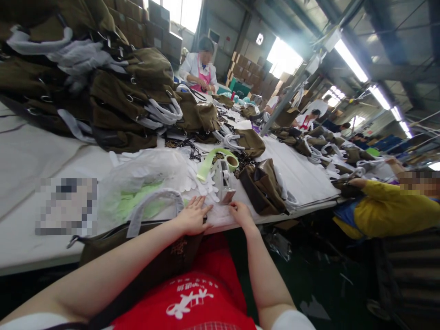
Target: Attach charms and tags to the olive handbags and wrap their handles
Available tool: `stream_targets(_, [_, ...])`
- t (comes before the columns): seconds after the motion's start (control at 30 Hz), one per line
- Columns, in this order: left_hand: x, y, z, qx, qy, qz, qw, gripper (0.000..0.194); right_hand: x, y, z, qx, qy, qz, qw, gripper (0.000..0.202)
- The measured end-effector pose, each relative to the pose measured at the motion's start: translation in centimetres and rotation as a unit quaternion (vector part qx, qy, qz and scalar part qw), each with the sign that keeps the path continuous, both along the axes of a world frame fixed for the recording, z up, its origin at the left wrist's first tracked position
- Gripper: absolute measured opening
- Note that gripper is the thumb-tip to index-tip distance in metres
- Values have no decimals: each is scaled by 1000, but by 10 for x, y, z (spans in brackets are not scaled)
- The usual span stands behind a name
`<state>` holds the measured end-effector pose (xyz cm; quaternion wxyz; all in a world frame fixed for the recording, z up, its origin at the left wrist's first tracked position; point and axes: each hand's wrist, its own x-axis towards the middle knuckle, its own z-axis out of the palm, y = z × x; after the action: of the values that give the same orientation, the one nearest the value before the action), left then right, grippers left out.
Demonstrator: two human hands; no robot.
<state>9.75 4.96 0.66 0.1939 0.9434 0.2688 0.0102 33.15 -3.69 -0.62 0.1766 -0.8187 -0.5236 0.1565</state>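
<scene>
My left hand (194, 216) lies with its fingers stretched out at the table edge, beside the handle of a dark brown handbag (140, 243). That bag rests against my lap and the table edge, its handle (154, 195) wrapped in whitish film. My right hand (241, 214) is pinched at the near end of a clear tape dispenser (224, 181); whatever its fingertips hold is too small to make out. Just behind the dispenser is a roll of light green tape (232, 161) with a loose green strip. White cut-out pieces (208, 185) lie beside the dispenser.
A clear plastic bag (137, 181) with green and white pieces lies to the left. Olive-brown bags (120, 91) are piled behind it; another brown bag (264, 185) stands right of the dispenser. A metal pole (282, 110) rises from the table. Co-workers (381, 206) are along the tables.
</scene>
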Motion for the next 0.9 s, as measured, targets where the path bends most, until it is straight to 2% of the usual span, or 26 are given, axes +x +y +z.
stream_targets(0.2, [1,-1,1,4,7,10,1000,78,7,-6,8,-19,-19,-11,1000,19])
stream_targets(0.4, [2,-1,-6,7,1,26,1000,79,19,-5,19,-2,5,-14,1000,14])
stream_targets(0.53, [1,0,-11,16,-3,27,1000,78,20,-7,26,35,48,-14,998,20])
stream_targets(0.67, [1,0,-12,22,-8,36,999,78,6,-5,27,80,94,-29,992,27])
stream_targets(0.8, [1,-1,-9,20,-1,45,999,79,-9,-6,33,126,108,-74,983,36])
stream_targets(0.9, [2,-1,-7,19,12,46,999,81,-7,-12,47,165,95,-111,975,41])
